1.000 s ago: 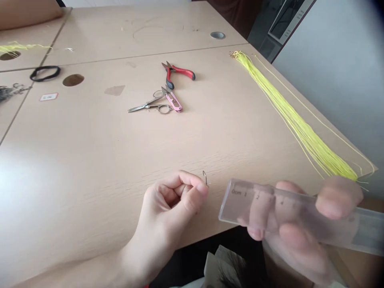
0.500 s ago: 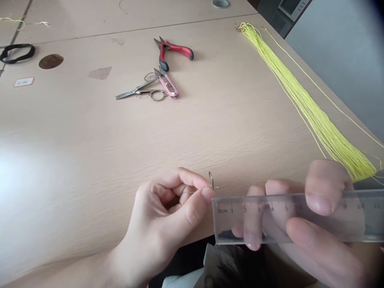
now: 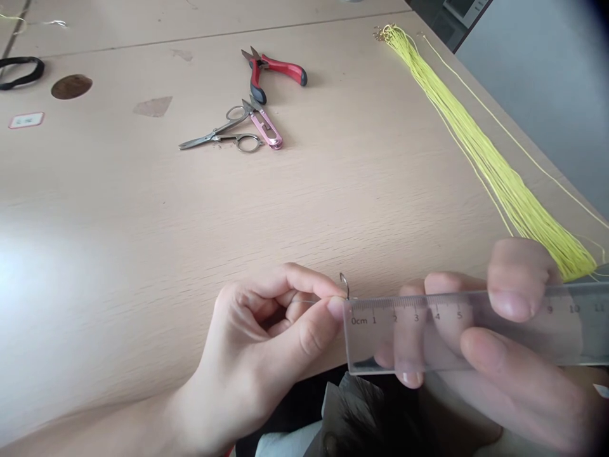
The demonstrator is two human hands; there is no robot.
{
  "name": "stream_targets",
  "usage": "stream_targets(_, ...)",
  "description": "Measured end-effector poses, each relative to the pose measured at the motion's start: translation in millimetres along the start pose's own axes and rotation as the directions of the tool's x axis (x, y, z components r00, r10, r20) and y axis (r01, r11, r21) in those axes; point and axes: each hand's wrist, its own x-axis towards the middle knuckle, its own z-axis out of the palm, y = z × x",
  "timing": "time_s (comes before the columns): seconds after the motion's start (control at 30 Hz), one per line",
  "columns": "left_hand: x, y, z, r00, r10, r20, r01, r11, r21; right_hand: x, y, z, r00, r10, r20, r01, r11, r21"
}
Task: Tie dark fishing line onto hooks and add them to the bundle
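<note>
Clear plastic ruler (image 3: 375,339) — gripped in the right hand (image 3: 504,374), its zero mark just beside a small wire hook (image 3: 344,285). Left hand (image 3: 266,330) pinches that hook narrowly between thumb and forefinger, over a pale wood-grain table (image 3: 143,222). Yellow cord bundle (image 3: 490,165), scissors (image 3: 219,136), pink thread snips (image 3: 266,130), red-handled pliers (image 3: 271,73) — all lying well apart.
</note>
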Motion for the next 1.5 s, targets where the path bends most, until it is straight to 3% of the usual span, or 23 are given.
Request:
stream_targets(0.1, -0.5, 1.7, 0.9, 0.998, 0.049, 0.027, -0.048, 0.997, -0.057, 0.2, 0.0, -1.3, 1.000, -0.002, 0.025, 0.001, 1.000, 0.009)
stream_targets(0.6, -0.5, 3.9, 3.7, 0.994, 0.108, -0.020, -0.107, 0.994, 0.017, -0.2, -1.2, -4.3, 0.997, 0.024, 0.072, -0.024, 1.000, -0.013)
stream_targets(1.17, -1.6, 1.3, 0.6, 0.995, 0.096, -0.002, -0.096, 0.995, 0.022, -1.1, -0.3, -2.3, 0.999, -0.005, 0.033, 0.004, 1.000, 0.008)
stream_targets(1.5, 2.6, -0.8, -1.1, 0.983, 0.182, 0.031, -0.182, 0.983, 0.001, -1.1, -0.9, -3.9, 1.000, 0.016, 0.008, -0.016, 1.000, 0.024)
